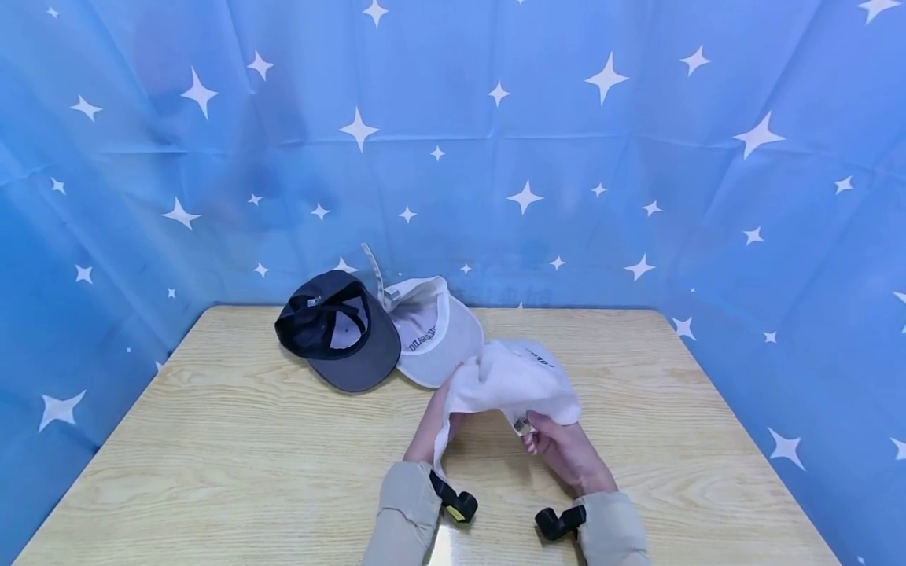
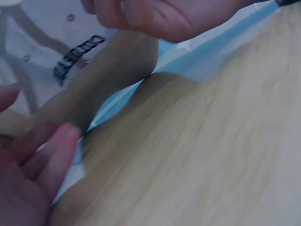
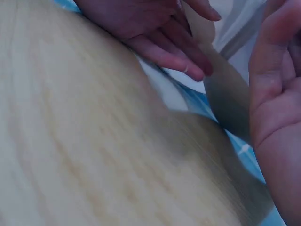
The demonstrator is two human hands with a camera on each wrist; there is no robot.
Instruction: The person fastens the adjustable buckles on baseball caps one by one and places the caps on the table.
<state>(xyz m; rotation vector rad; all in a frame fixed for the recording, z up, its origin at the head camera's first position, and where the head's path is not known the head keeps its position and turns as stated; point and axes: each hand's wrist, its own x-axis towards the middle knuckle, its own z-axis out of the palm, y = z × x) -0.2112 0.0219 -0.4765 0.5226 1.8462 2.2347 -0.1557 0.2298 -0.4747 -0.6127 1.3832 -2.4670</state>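
Observation:
A white baseball cap [image 1: 506,385] is held above the wooden table, its dark lettering on the far side. My right hand [image 1: 566,456] grips the cap's near right edge beside a small label [image 1: 523,426], thumb on top and fingers curled below. My left hand [image 1: 433,420] is at the cap's left side, partly hidden by the cloth, with a loose strap [image 1: 440,452] hanging over the wrist. In the right wrist view the left fingers [image 3: 164,52] are fairly straight against the cap's opening. Inside the cap, dark print [image 2: 77,54] and a beige sweatband [image 2: 108,77] show.
A dark grey cap [image 1: 357,369] lies upturned at the back left of the table [image 1: 283,472]. Leaning beside it is another white cap [image 1: 460,330], its interior showing and its strap sticking up. A blue starry curtain [image 1: 453,181] surrounds the table's back and sides.

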